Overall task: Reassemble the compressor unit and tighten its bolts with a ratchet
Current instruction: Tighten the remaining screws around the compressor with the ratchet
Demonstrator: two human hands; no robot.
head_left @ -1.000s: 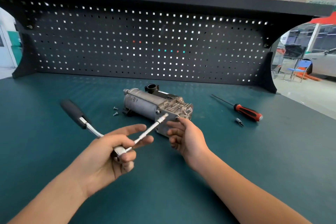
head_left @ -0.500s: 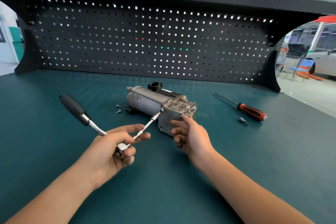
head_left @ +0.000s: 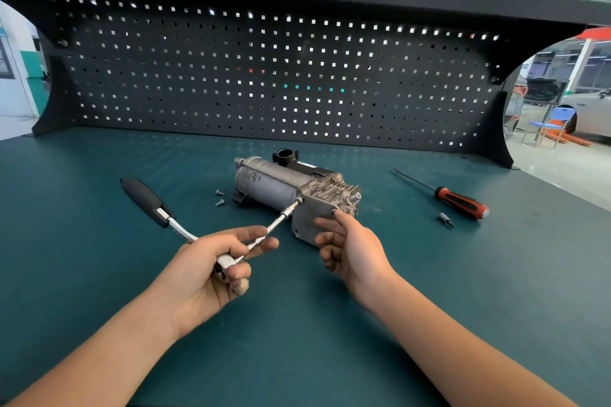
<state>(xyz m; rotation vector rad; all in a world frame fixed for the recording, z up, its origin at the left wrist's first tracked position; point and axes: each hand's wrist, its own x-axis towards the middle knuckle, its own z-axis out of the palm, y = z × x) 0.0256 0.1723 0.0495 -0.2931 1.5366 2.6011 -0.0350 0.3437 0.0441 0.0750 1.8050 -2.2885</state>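
A grey metal compressor unit (head_left: 274, 185) lies on its side in the middle of the green bench top. My left hand (head_left: 211, 268) grips the head of a ratchet (head_left: 148, 201) with a black handle that points up and left. The ratchet's thin extension bar (head_left: 281, 218) reaches to a bolt on the upper left corner of the compressor's square end plate (head_left: 307, 225). My right hand (head_left: 350, 244) rests against that end plate, its index fingertip on the plate's upper right corner. Two loose bolts (head_left: 219, 197) lie just left of the compressor.
A red and black screwdriver (head_left: 459, 201) lies to the right of the compressor, with a small bit (head_left: 444, 219) in front of it. A dark pegboard (head_left: 264, 82) closes off the back of the bench.
The extension bar's tip has moved up onto the bolt at the end plate's corner. My right hand has stayed on the plate. The camera has tilted slightly.
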